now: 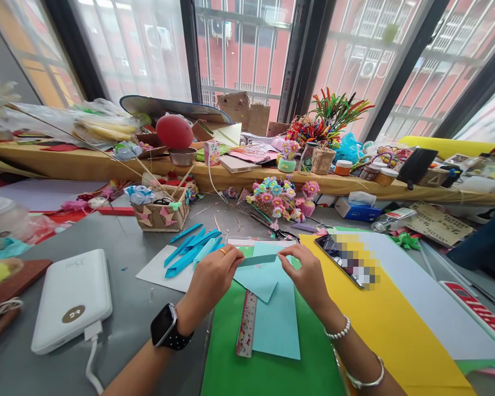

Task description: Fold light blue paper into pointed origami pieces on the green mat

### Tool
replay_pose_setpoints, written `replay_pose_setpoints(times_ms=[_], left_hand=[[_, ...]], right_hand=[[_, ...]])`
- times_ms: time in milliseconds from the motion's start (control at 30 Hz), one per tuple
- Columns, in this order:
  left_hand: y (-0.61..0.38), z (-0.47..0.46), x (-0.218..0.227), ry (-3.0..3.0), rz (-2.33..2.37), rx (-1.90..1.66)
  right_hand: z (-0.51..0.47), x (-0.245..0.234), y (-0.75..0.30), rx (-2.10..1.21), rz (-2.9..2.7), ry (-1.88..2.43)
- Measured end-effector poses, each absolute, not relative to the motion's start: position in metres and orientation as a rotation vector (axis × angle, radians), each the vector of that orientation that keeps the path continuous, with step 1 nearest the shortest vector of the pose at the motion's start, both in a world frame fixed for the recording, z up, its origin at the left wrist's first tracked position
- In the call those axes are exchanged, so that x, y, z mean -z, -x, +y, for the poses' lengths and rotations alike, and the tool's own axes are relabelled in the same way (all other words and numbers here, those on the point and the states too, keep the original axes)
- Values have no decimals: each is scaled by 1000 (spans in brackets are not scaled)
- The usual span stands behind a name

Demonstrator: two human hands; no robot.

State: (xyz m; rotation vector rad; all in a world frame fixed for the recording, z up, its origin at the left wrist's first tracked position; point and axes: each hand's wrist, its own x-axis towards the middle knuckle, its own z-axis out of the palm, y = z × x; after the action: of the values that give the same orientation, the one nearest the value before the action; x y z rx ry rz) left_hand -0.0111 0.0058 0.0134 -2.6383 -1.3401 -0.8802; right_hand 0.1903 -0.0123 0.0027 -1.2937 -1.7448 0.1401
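A narrow teal paper strip (257,260) is stretched between my two hands. My left hand (216,275) pinches its left end, and my right hand (307,275) pinches the right end between thumb and forefinger. Below the strip lie light blue paper sheets (278,330), one of them a smaller piece with a pointed corner. A patterned ruler (246,330) rests along their left side. All of this is on a green sheet (226,368). Folded blue paper strips (192,250) lie in a loose pile on white paper (159,269), left of my left hand.
A white power bank (76,300) with a cable sits at left. A phone (340,261) lies on yellow paper (396,330) at right. Behind stand a decorated cardboard box (160,215), crocheted flowers (272,195) and a blue tissue pack (357,209). A crowded wooden ledge (239,177) runs below the windows.
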Motion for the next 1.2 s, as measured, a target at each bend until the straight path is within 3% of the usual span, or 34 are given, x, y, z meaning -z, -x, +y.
replay_pose_setpoints(times_ms=[833, 1200], left_hand=[[12, 10, -8, 2658, -1301, 989], [9, 6, -8, 2705, -1284, 818]], right_hand=[[-16, 1, -179, -136, -1951, 1203], [-13, 0, -186, -119, -1917, 1237]])
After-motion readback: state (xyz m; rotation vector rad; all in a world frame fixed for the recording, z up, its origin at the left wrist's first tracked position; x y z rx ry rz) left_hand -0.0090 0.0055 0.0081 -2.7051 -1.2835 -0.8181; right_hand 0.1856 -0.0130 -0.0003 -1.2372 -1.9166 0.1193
